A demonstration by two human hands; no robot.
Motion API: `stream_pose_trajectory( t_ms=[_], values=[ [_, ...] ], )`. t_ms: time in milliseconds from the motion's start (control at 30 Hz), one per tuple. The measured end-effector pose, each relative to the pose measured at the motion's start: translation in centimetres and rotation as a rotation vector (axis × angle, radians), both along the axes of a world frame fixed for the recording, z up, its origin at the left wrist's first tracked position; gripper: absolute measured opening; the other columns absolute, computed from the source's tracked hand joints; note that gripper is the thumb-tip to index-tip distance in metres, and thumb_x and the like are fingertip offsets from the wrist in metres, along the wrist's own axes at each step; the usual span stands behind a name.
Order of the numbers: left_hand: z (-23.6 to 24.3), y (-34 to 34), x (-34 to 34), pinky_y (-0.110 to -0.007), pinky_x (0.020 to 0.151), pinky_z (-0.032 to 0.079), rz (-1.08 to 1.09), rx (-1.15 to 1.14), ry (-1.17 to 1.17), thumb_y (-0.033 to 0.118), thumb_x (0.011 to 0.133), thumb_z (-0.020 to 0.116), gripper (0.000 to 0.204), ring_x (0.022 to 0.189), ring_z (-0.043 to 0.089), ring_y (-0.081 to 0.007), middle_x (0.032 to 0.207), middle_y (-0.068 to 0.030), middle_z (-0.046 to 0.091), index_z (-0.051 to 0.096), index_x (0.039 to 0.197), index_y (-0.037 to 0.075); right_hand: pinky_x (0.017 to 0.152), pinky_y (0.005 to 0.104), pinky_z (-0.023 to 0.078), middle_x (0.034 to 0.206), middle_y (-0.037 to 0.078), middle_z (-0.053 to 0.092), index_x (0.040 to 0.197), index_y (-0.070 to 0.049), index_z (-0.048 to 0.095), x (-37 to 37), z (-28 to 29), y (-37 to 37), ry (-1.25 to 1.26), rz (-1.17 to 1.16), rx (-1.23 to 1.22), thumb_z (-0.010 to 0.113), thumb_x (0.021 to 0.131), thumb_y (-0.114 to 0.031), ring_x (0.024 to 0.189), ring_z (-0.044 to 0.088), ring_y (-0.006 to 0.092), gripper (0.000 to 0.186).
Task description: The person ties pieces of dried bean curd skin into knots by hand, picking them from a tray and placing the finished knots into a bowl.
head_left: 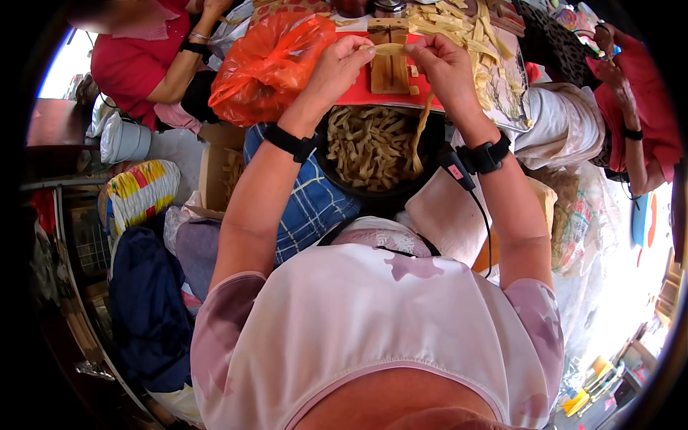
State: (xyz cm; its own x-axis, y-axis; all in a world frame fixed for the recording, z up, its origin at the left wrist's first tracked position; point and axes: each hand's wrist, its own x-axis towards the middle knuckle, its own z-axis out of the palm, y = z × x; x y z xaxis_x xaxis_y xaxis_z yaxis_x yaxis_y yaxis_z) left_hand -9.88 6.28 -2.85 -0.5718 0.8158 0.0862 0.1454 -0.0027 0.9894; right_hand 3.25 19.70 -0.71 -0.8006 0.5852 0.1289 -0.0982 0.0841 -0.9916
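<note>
My left hand (342, 63) and my right hand (443, 66) are raised together, both pinching one pale yellow strip (390, 49) between their fingertips. A long tail of the strip (420, 132) hangs down from my right hand over a dark bowl (424, 180) in my lap, which is full of knotted pale strips (369, 147). Behind my hands lies a small wooden block (388, 57) on a red surface, and a heap of loose flat strips (459, 29) sits further back. Black bands are on both my wrists.
An orange plastic bag (266, 66) bulges at the left of the bowl. A cardboard box (218, 172) stands lower left. One person in red (136, 61) sits at upper left, another in red (638, 107) at the right. Bags and cloth crowd the left side.
</note>
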Motion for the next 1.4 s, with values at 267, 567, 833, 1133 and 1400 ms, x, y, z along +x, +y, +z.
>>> stream_pose_trajectory(
  t_ms=[267,567,833,1133,1400],
  values=[
    [-2.3,-0.1,-0.9,-0.026,0.06,0.042,0.162,-0.307,0.395,0.019,0.084,0.055,0.021,0.066,0.051,-0.0118,0.071,-0.0044,0.056,0.058,0.098,0.003,0.067,0.0412,0.047,0.077,0.019,0.063,0.085,0.0,0.058,0.1,-3.4,0.4,-0.331,-0.148,0.496,0.056,0.082,-0.021,0.075,0.06,0.0361,0.022],
    [-1.5,-7.0,7.6,-0.027,0.074,0.046,-0.175,-0.215,-0.302,0.042,0.091,0.046,0.044,0.085,0.059,-0.0171,0.095,-0.0081,0.063,0.059,0.105,0.002,0.066,0.028,0.048,0.081,0.011,0.064,0.097,0.001,0.06,4.3,0.8,-6.4,-0.031,-0.058,0.643,0.061,0.084,-0.017,0.076,0.061,0.017,0.022],
    [-0.7,-7.5,7.5,-0.029,0.067,0.048,-0.001,0.215,-0.914,0.023,0.091,0.049,0.027,0.077,0.058,-0.016,0.086,-0.0063,0.06,0.055,0.098,-0.002,0.06,0.0235,0.047,0.08,0.009,0.062,0.095,-0.001,0.061,6.1,0.0,-10.8,0.153,0.299,0.092,0.057,0.086,-0.011,0.063,0.058,0.0139,0.013],
    [0.7,-7.9,10.3,-0.035,0.064,0.046,0.027,-0.178,0.54,0.01,0.081,0.049,0.016,0.074,0.058,-0.0275,0.08,-0.0096,0.059,0.057,0.094,0.005,0.055,0.0341,0.045,0.065,0.014,0.053,0.091,-0.001,0.054,5.2,-1.1,-9.0,-0.032,0.019,0.435,0.049,0.091,-0.023,0.057,0.057,0.0219,0.023],
    [1.3,-7.5,8.8,-0.034,0.067,0.044,0.224,0.209,0.8,0.0,0.078,0.05,0.018,0.077,0.054,-0.032,0.08,-0.0113,0.054,0.055,0.095,0.003,0.041,0.0238,0.034,0.061,0.002,0.05,0.091,-0.006,0.054,5.4,-0.1,-9.3,-0.125,0.516,-0.735,0.046,0.092,-0.026,0.045,0.045,0.0084,0.022]
  ],
)
